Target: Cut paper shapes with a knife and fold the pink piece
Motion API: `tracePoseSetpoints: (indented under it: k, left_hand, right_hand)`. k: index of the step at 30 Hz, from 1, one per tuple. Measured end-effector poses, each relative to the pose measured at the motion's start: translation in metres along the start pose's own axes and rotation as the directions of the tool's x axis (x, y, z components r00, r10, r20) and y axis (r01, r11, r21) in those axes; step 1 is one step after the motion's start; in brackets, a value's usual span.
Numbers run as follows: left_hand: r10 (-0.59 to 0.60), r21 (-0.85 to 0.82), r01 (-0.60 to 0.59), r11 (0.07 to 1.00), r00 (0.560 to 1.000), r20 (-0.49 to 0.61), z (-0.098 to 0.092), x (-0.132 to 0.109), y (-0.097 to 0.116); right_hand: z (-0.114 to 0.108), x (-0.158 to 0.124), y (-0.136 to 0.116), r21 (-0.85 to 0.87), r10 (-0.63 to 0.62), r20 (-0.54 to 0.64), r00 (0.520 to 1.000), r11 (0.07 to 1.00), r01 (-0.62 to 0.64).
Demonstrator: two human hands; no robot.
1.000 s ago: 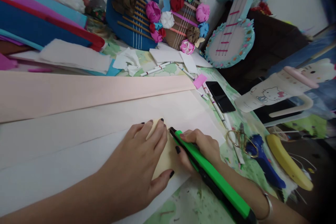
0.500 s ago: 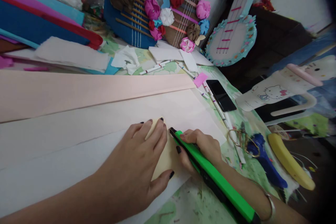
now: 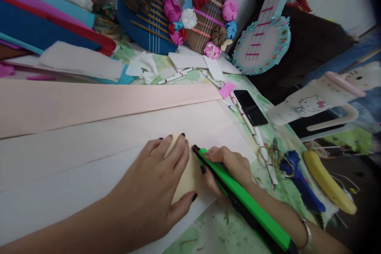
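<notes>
My left hand (image 3: 154, 182) lies flat with its fingers stretched out on a pale yellow piece (image 3: 189, 180), which rests on a white sheet (image 3: 98, 194). My palm and fingers cover much of the yellow piece. In my right hand (image 3: 232, 166) is a green and black utility knife (image 3: 253, 208), held slantwise with the fingers wrapped around it. The knife's black tip sits at the yellow piece's right edge, just beside my left fingertips. Whether any blade is out cannot be made out.
A pale pink folded strip (image 3: 98, 105) lies behind the white sheet. To the right are a phone (image 3: 251, 107), scissors (image 3: 275, 156), a blue-handled tool (image 3: 303, 182), a yellow banana-shaped object (image 3: 330, 182) and a cup (image 3: 312, 101). Decorated paper guitars (image 3: 205, 20) stand at the back.
Almost nothing differs. The rear end of the utility knife has shifted very slightly to the right, while its tip and my left hand stay in place.
</notes>
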State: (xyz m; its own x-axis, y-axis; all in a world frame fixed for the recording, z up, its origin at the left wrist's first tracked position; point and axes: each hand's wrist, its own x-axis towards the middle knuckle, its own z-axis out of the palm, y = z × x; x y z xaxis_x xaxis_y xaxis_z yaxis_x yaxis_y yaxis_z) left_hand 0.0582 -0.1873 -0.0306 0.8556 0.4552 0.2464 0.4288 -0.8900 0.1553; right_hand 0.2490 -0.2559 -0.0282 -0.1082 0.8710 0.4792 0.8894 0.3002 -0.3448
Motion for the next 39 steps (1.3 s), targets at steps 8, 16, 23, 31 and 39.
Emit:
tracePoseSetpoints:
  k: [8,16,23,31,39]
  left_hand:
    - [0.011,0.006,-0.01,1.0,1.0,-0.016,0.0015,-0.0006,-0.0003]
    - [0.01,0.008,-0.01,1.0,1.0,-0.024,0.0019,-0.0004,-0.0006]
    - [0.024,-0.017,-0.024,1.0,1.0,0.007,0.0004,-0.0002,-0.0011]
    - [0.014,-0.042,-0.013,0.999,1.0,0.018,0.0,-0.0007,-0.001]
    - [0.016,-0.045,-0.016,0.999,1.0,-0.002,0.0007,-0.0021,-0.0009]
  right_hand:
    - [-0.0008,-0.0013,-0.0023,-0.024,-0.021,-0.078,0.997,1.0,0.019]
    - [-0.0013,-0.0024,-0.0028,-0.06,-0.021,-0.065,0.998,0.998,0.017]
    - [-0.0004,-0.0044,0.0001,-0.033,-0.052,-0.044,0.998,0.998,0.051]
    - [-0.0055,0.0,-0.0052,-0.023,-0.081,-0.075,0.994,0.997,0.08]
    - [-0.0064,-0.0021,-0.0073,-0.067,-0.074,-0.114,0.991,0.996,0.067]
